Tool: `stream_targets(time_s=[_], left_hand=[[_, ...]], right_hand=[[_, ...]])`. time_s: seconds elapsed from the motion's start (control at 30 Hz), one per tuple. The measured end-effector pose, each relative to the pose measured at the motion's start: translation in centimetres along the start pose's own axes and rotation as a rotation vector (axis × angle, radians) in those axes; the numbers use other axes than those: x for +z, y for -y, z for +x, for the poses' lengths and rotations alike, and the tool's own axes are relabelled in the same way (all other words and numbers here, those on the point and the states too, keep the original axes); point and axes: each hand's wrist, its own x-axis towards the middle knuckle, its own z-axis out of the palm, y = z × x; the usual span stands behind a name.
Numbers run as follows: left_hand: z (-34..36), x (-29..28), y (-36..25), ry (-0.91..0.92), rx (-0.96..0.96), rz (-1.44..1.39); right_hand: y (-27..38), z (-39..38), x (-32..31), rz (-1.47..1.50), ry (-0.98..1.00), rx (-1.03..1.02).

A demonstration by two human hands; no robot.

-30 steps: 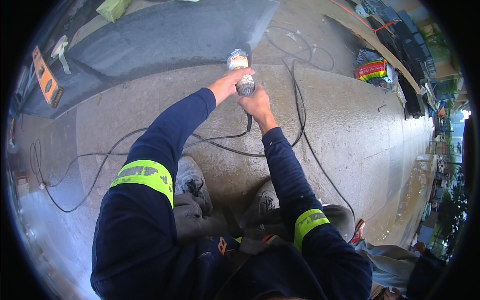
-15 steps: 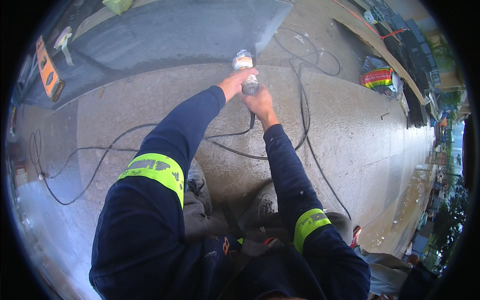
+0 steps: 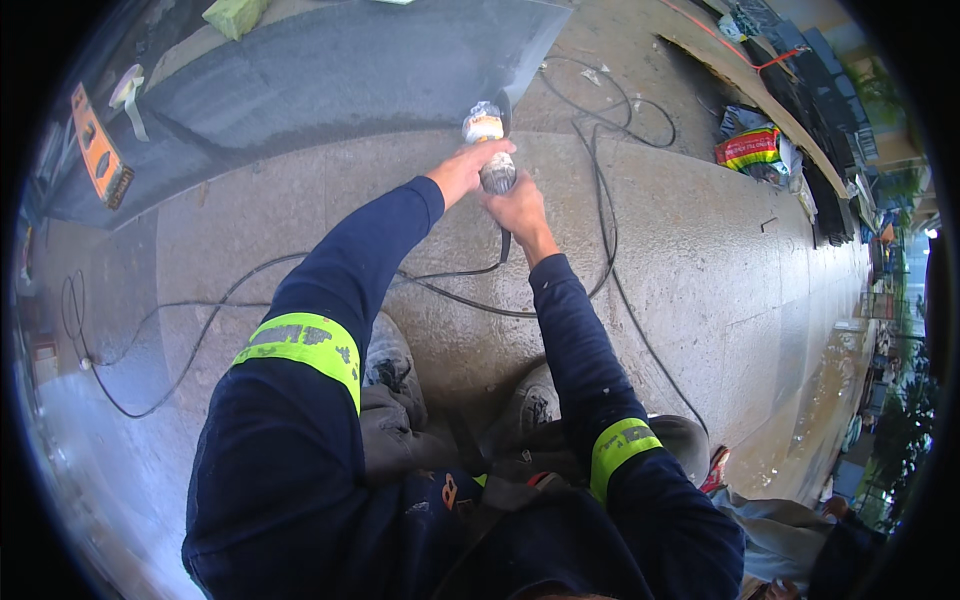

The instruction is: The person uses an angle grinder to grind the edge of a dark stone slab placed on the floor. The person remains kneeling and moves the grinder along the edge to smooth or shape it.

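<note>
Both of my hands are wrapped round a dusty, corded angle grinder (image 3: 484, 124) whose head is at the right end of a dark grey slab (image 3: 340, 85). My left hand (image 3: 466, 170) grips the middle of its body. Behind it, nearer to me, my right hand (image 3: 519, 208) holds the rear end, where the black cord (image 3: 504, 248) comes out. A dark edge, perhaps the disc, shows beside the head against the slab's edge. Whether it touches the slab I cannot tell.
Black cable (image 3: 608, 215) loops over the wet floor (image 3: 700, 300) on both sides. On the slab lie an orange level (image 3: 99, 146), a tape roll (image 3: 128, 88) and a yellow-green block (image 3: 236, 15). A red-yellow bag (image 3: 750, 150) is at the right. Another person's leg (image 3: 770, 530) shows at lower right.
The view has shifted slightly. Both hands keep their hold on the grinder, which stays at nearly the same place by the slab's end.
</note>
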Motion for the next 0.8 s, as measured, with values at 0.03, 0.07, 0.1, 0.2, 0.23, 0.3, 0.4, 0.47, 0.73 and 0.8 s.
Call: stream_targets(time_s=[0.03, 0.07, 0.1, 0.2, 0.23, 0.3, 0.4, 0.47, 0.73, 0.8], left_hand=[[0.1, 0.2, 0.0, -0.05, -0.022, 0.007], [0.1, 0.2, 0.0, -0.066, -0.034, 0.009], [0.0, 0.2, 0.0, -0.028, -0.013, -0.005], [-0.9, -0.6, 0.1, 0.116, 0.053, -0.047], [-1.0, -0.7, 0.1, 0.12, 0.056, -0.051], [-0.8, -0.5, 0.1, 0.071, 0.031, -0.055], [0.2, 0.4, 0.0, -0.037, -0.031, -0.059], [0.5, 0.6, 0.0, -0.085, -0.06, -0.065], [-0.4, 0.2, 0.0, -0.026, -0.02, -0.071], [-0.7, 0.3, -0.1, -0.017, -0.018, -0.06]], right_hand=[[0.0, -0.1, -0.1, 0.005, 0.002, -0.002], [-0.1, -0.2, -0.1, 0.009, 0.006, -0.004], [-0.1, -0.3, -0.1, 0.006, -0.002, -0.002], [-0.1, -0.4, 0.1, 0.006, -0.035, -0.009], [-0.1, -0.5, 0.2, 0.012, -0.057, -0.02], [-0.1, -0.5, 0.2, 0.02, -0.048, -0.02], [0.0, -0.7, -0.5, 0.021, 0.008, 0.007], [0.3, -1.0, -0.7, 0.009, 0.003, 0.015], [1.2, -1.9, -0.9, 0.004, -0.047, -0.008], [1.0, -1.7, -0.9, 0.004, -0.037, 0.002]])
